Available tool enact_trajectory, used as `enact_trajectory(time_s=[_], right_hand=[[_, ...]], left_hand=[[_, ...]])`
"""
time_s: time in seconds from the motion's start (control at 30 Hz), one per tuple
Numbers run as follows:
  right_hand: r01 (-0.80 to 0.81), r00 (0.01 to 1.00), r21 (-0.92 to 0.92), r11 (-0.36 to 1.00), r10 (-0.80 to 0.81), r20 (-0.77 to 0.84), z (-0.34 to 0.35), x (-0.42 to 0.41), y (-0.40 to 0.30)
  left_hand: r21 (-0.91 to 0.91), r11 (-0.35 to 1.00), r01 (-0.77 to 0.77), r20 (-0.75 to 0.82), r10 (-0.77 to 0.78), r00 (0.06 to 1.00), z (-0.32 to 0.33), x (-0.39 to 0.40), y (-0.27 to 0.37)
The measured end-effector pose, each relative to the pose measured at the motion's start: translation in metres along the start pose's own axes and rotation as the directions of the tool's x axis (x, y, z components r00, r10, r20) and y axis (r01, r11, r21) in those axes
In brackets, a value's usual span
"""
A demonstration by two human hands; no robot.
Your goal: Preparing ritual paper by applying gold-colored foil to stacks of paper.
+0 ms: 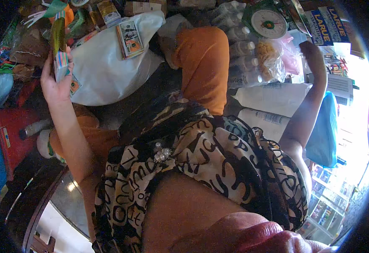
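Note:
In my left hand [61, 72] is a thick stack of paper [61, 64] with many-coloured edges. A gold sheet or packet [59, 34] rises above it, apparently part of the same bundle. Just beside the hand, a banknote-like print [75, 85] lies against a stuffed white plastic sack [115, 72]. On top of that sack rests a bundle of banknote-like paper [130, 39]. My right hand [311, 49] is bent and in shadow at the right, close to a pink plastic bag [290, 57] and the blue Larue cartons [320, 28]. Its fingers are hard to make out.
A round dial scale [269, 23] stands behind shrink-wrapped plastic bottles [244, 47]. White packages with barcodes [273, 98] lie right of my orange-trousered knee [205, 69]. A blue bag [323, 132] is by my right arm. Bagged goods [26, 60] crowd the left, above a red surface [20, 126].

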State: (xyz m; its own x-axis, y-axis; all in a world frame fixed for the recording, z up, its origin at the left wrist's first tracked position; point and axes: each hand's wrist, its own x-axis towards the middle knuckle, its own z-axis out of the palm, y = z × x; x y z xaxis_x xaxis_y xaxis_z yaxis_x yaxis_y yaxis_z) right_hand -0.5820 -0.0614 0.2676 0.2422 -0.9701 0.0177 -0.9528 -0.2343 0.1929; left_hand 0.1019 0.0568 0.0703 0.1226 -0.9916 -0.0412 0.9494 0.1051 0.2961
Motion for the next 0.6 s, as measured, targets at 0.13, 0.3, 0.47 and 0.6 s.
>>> enact_trajectory(time_s=[0.13,0.3,0.47,0.6], right_hand=[[-0.044,0.933,0.250,0.967,-0.050,0.357,0.052,-0.024,0.015],[-0.502,0.670,0.064,0.862,0.341,0.660,0.080,-0.022,-0.025],[-0.081,0.981,0.151,0.985,0.052,0.188,0.134,-0.036,0.030],[-0.469,0.879,0.418,0.778,0.367,0.304,0.126,-0.051,-0.008]], left_hand=[[0.012,1.000,0.003,-0.104,-0.001,0.995,-0.022,0.009,-0.004],[0.165,0.986,-0.031,-0.194,0.063,0.979,-0.035,0.007,0.009],[0.085,0.996,0.001,-0.153,0.012,0.988,-0.029,0.006,0.002],[0.079,0.997,-0.022,-0.196,0.037,0.980,-0.031,0.010,0.002]])
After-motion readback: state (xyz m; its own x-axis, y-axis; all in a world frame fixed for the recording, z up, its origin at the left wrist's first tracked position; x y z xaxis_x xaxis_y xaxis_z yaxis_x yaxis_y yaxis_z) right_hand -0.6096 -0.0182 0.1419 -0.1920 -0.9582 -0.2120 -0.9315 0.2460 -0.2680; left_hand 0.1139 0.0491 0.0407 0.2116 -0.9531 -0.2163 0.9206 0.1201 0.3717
